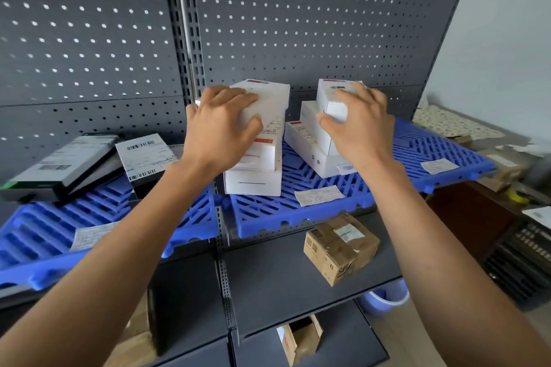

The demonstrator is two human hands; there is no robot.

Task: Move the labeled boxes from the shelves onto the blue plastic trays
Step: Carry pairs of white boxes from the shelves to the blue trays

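Both arms reach forward: the left hand (219,125) has its grip curled round the top white box (268,95) of a stack on the right blue tray (417,152), and the right hand (360,125) clasps another white box (335,101) (labels too blurred to read).

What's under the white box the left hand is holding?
Under the white box in the left hand sits a stack of more white boxes, resting on the right blue tray. The hand and wrist cover the stack's left side, so their count is unclear.
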